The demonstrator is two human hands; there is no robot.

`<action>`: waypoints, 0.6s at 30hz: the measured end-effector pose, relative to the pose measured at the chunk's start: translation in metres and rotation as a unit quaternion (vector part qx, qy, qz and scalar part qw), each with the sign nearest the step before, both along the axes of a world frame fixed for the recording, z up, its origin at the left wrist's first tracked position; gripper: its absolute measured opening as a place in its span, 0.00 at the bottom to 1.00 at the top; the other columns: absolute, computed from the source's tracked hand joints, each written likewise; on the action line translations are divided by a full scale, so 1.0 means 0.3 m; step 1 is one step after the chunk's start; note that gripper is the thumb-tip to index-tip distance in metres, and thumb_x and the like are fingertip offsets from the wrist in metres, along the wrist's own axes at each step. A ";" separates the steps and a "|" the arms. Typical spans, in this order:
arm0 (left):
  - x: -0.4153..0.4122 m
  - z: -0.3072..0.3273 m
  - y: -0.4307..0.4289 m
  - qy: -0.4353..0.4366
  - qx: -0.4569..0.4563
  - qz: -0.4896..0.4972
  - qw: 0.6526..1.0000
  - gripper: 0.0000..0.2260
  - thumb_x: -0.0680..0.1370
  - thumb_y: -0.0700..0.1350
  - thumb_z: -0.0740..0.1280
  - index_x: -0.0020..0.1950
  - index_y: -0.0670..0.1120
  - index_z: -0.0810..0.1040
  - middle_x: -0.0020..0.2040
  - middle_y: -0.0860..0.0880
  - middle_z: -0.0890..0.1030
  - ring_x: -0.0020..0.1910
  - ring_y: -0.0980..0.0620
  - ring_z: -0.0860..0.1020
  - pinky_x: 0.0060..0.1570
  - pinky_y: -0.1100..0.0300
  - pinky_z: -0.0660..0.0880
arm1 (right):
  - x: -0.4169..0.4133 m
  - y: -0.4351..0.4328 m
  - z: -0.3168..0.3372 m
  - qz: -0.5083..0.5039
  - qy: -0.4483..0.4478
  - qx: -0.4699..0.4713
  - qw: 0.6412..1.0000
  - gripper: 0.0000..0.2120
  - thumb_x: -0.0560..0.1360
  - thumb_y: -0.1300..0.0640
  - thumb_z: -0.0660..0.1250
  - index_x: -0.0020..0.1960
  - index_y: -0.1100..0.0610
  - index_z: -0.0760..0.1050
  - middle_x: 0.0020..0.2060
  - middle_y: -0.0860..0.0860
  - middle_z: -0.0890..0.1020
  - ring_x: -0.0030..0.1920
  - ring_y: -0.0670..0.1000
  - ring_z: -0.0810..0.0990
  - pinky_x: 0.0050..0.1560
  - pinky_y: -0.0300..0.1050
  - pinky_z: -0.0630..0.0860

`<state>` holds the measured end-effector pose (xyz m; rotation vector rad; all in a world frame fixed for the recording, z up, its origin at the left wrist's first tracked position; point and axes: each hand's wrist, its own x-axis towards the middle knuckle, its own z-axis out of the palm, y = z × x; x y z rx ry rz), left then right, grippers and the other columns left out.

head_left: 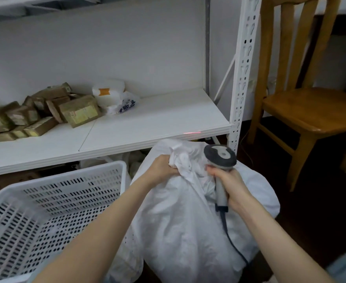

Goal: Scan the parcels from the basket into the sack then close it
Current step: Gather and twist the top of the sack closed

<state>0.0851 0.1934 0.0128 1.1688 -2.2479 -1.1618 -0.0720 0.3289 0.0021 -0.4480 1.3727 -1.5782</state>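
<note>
The left hand [164,166] is closed tight around the bunched top of the white sack [178,221]. The right hand [229,180] is wrapped around the handle of the grey scanner [220,155], with its fingers by the sack's top too. The scanner's round head points up and away. Its dark cord [233,242] runs down over the sack.

The sack stands full and puffy, just below the front edge of the white shelf [147,123]. A thin red line of light [192,132] lies on that edge. The white basket [66,174] sits on the left, and its side touches the sack.

A pile of brown parcels [45,113] lies on the left part of the shelf, with white bags [115,94] beside it. The right part of the shelf is bare board.

A wooden chair [310,111] stands to the right, past the shelf post [243,68]. Dark floor [310,221] shows between the chair and the sack.
</note>
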 end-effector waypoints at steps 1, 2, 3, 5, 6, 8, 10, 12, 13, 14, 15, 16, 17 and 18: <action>0.007 -0.007 -0.012 0.001 0.030 0.001 1.000 0.12 0.67 0.49 0.76 0.44 0.45 0.81 0.45 0.49 0.82 0.46 0.51 0.79 0.46 0.59 0.73 | -0.018 0.010 0.011 -0.028 0.017 -0.013 0.999 0.11 0.71 0.61 0.73 0.52 0.60 0.81 0.42 0.53 0.84 0.45 0.52 0.81 0.45 0.45 0.75; 0.006 -0.007 -0.016 -0.004 0.049 -0.001 0.999 0.14 0.68 0.50 0.76 0.50 0.46 0.81 0.49 0.50 0.83 0.51 0.51 0.79 0.50 0.58 0.74 | -0.030 0.016 0.027 -0.043 0.018 -0.034 0.998 0.08 0.72 0.62 0.72 0.51 0.60 0.81 0.42 0.52 0.84 0.46 0.51 0.81 0.46 0.45 0.76; 0.000 -0.004 -0.013 -0.006 0.055 -0.005 0.998 0.18 0.69 0.51 0.76 0.55 0.48 0.79 0.53 0.52 0.82 0.55 0.51 0.79 0.53 0.58 0.74 | -0.030 0.018 0.044 -0.041 0.009 -0.059 0.997 0.06 0.72 0.63 0.71 0.50 0.60 0.80 0.42 0.51 0.84 0.47 0.52 0.81 0.48 0.46 0.77; -0.025 0.011 0.002 -0.007 0.016 0.003 1.000 0.28 0.69 0.49 0.77 0.65 0.49 0.70 0.60 0.54 0.75 0.60 0.52 0.74 0.59 0.57 0.72 | -0.009 0.007 0.065 -0.013 -0.014 -0.092 0.996 0.07 0.72 0.67 0.70 0.50 0.62 0.80 0.41 0.50 0.85 0.48 0.54 0.82 0.52 0.50 0.79; -0.035 0.021 0.021 -0.009 -0.031 0.021 0.999 0.34 0.70 0.47 0.76 0.73 0.49 0.64 0.63 0.54 0.69 0.60 0.53 0.71 0.60 0.59 0.70 | 0.005 -0.002 0.068 -0.001 -0.031 -0.096 0.995 0.07 0.72 0.68 0.69 0.50 0.62 0.79 0.42 0.50 0.85 0.47 0.56 0.82 0.53 0.52 0.79; -0.032 0.032 0.067 0.022 -0.168 0.036 0.985 0.39 0.73 0.44 0.70 0.78 0.53 0.52 0.68 0.48 0.62 0.60 0.52 0.68 0.60 0.60 0.69 | 0.027 -0.014 0.075 0.015 -0.086 -0.096 0.992 0.06 0.73 0.68 0.67 0.48 0.62 0.79 0.45 0.56 0.83 0.45 0.57 0.82 0.46 0.49 0.82; -0.021 0.023 0.107 0.029 -0.286 -0.022 0.958 0.35 0.74 0.47 0.64 0.77 0.60 0.51 0.74 0.42 0.57 0.69 0.46 0.65 0.67 0.52 0.67 | 0.034 -0.018 0.076 0.032 -0.150 -0.089 0.984 0.04 0.75 0.64 0.66 0.47 0.59 0.78 0.46 0.58 0.83 0.39 0.55 0.82 0.36 0.46 0.80; -0.025 -0.001 0.119 -0.053 -0.338 -0.089 0.935 0.34 0.73 0.60 0.61 0.77 0.63 0.50 0.78 0.43 0.51 0.75 0.42 0.57 0.71 0.43 0.60 | 0.037 -0.022 0.073 0.049 -0.189 -0.081 0.977 0.04 0.76 0.61 0.64 0.47 0.56 0.78 0.45 0.56 0.83 0.32 0.53 0.81 0.36 0.46 0.77; -0.031 -0.008 0.108 -0.090 -0.335 -0.103 0.932 0.36 0.72 0.66 0.61 0.77 0.63 0.51 0.79 0.45 0.49 0.77 0.43 0.54 0.71 0.41 0.59 | 0.039 -0.024 0.072 0.055 -0.198 -0.082 0.975 0.05 0.77 0.61 0.63 0.46 0.56 0.78 0.45 0.56 0.83 0.31 0.53 0.81 0.39 0.47 0.77; -0.039 -0.010 0.080 -0.105 -0.316 -0.105 0.937 0.38 0.71 0.67 0.64 0.77 0.61 0.53 0.79 0.47 0.49 0.77 0.44 0.54 0.70 0.42 0.61 | 0.038 -0.026 0.069 0.059 -0.202 -0.083 0.974 0.05 0.77 0.60 0.63 0.47 0.56 0.78 0.46 0.57 0.84 0.33 0.54 0.82 0.43 0.50 0.77; -0.044 -0.008 0.049 -0.108 -0.295 -0.105 0.944 0.38 0.71 0.66 0.66 0.77 0.59 0.56 0.79 0.48 0.50 0.76 0.44 0.58 0.69 0.44 0.64 | 0.034 -0.027 0.066 0.065 -0.202 -0.084 0.974 0.04 0.76 0.60 0.64 0.47 0.56 0.77 0.46 0.57 0.85 0.35 0.55 0.83 0.49 0.53 0.76; -0.048 -0.008 0.021 -0.108 -0.290 -0.108 0.945 0.37 0.71 0.66 0.67 0.76 0.57 0.60 0.79 0.48 0.54 0.73 0.44 0.64 0.66 0.45 0.68 | 0.029 -0.028 0.065 0.071 -0.204 -0.086 0.973 0.03 0.74 0.59 0.65 0.46 0.56 0.77 0.46 0.57 0.85 0.37 0.56 0.84 0.54 0.55 0.75; -0.052 -0.015 -0.005 -0.115 -0.307 -0.113 0.938 0.36 0.70 0.68 0.65 0.75 0.56 0.64 0.77 0.48 0.59 0.70 0.44 0.68 0.63 0.46 0.70 | 0.024 -0.029 0.065 0.077 -0.206 -0.089 0.971 0.04 0.71 0.58 0.67 0.45 0.55 0.77 0.46 0.56 0.85 0.39 0.57 0.84 0.57 0.56 0.74; -0.059 -0.028 -0.025 -0.127 -0.333 -0.120 0.927 0.37 0.69 0.71 0.62 0.73 0.55 0.67 0.75 0.47 0.63 0.68 0.44 0.69 0.62 0.45 0.71 | 0.018 -0.029 0.065 0.083 -0.207 -0.089 0.971 0.06 0.68 0.57 0.68 0.44 0.55 0.77 0.47 0.56 0.85 0.41 0.57 0.84 0.58 0.56 0.73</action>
